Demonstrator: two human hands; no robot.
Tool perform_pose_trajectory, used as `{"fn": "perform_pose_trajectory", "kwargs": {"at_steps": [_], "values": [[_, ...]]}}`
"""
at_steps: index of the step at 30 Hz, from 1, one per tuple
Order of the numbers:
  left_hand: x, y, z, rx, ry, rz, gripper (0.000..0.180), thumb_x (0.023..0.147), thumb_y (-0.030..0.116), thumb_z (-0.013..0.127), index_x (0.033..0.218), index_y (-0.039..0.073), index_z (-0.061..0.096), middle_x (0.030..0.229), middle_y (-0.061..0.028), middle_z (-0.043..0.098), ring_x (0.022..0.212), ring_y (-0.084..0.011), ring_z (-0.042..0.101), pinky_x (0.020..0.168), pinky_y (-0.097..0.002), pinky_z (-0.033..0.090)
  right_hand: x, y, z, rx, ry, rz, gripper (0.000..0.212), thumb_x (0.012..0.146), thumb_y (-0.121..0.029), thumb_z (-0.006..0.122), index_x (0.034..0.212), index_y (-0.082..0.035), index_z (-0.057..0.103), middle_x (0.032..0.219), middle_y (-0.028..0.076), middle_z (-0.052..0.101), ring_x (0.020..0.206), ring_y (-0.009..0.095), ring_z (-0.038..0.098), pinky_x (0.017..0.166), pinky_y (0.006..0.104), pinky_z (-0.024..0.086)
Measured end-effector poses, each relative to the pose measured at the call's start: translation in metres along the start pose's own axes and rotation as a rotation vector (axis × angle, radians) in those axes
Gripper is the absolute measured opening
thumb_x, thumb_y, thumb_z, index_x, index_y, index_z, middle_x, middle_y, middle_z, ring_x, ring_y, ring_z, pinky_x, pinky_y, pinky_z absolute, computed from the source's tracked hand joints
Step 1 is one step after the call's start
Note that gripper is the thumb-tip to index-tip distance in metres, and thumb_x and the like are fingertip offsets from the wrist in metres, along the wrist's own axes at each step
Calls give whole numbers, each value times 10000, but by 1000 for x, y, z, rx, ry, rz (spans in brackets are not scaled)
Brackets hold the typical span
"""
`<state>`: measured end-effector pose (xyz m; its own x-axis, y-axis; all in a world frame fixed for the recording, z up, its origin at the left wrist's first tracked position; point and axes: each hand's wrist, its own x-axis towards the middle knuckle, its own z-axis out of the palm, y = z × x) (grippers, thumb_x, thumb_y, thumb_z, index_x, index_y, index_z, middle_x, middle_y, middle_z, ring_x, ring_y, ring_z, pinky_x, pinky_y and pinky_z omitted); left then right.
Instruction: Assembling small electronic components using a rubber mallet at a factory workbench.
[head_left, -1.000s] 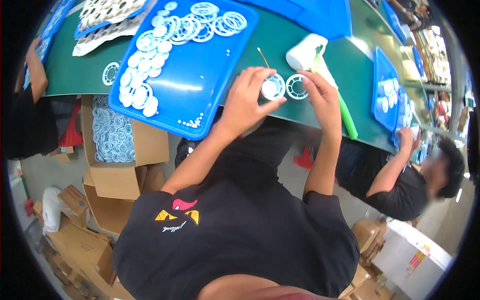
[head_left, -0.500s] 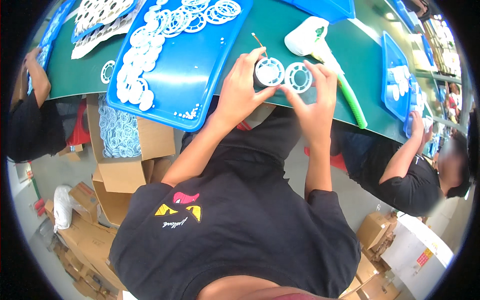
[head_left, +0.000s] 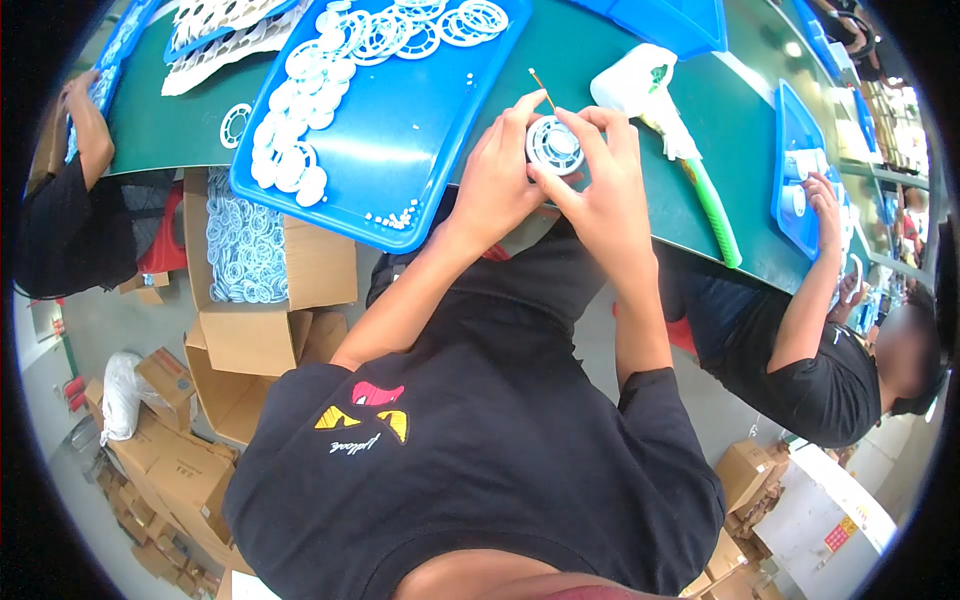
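Note:
Over the table's near edge, my left hand (head_left: pixel 497 178) and my right hand (head_left: pixel 606 185) close in from both sides on a white round part (head_left: pixel 566 142). A white slotted ring (head_left: pixel 541 158) lies against its upper face, and the two look stacked. My left fingers grip the left side of the round part. Pinched at the right rim of the slotted ring are my right thumb and fingers. A thin orange-brown stick (head_left: pixel 541 87) pokes up just beyond my fingertips; its lower end is hidden.
At left, a blue tray (head_left: pixel 400 130) holds white discs, slotted rings (head_left: pixel 418 40) and small white bits (head_left: pixel 396 217). A green-handled tool with a white-wrapped head (head_left: pixel 640 82) lies right. One loose ring (head_left: pixel 235 126) and a carton of rings (head_left: pixel 322 262) are left. Co-workers sit both sides.
My right hand has moved left, bringing the slotted ring from beside the round part onto it. The co-worker's hand at right has moved up to the blue tray there.

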<state>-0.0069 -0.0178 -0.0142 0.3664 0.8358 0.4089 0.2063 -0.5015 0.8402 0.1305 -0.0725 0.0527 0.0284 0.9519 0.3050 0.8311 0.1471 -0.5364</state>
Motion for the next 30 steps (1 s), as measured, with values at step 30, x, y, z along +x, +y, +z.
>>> {"fn": "perform_pose_trajectory", "kwargs": {"at_steps": [30], "values": [[-6,18,7,84,-11,73,710,871,233,792,1460,7,467,1306,-233,583,1196,-419,597,1007,-495,481,14,102,-27,-494,37,315,686,895,-342,781,1449,-31,523,1370,246,574,1231,435,575,1032,515,477]]}}
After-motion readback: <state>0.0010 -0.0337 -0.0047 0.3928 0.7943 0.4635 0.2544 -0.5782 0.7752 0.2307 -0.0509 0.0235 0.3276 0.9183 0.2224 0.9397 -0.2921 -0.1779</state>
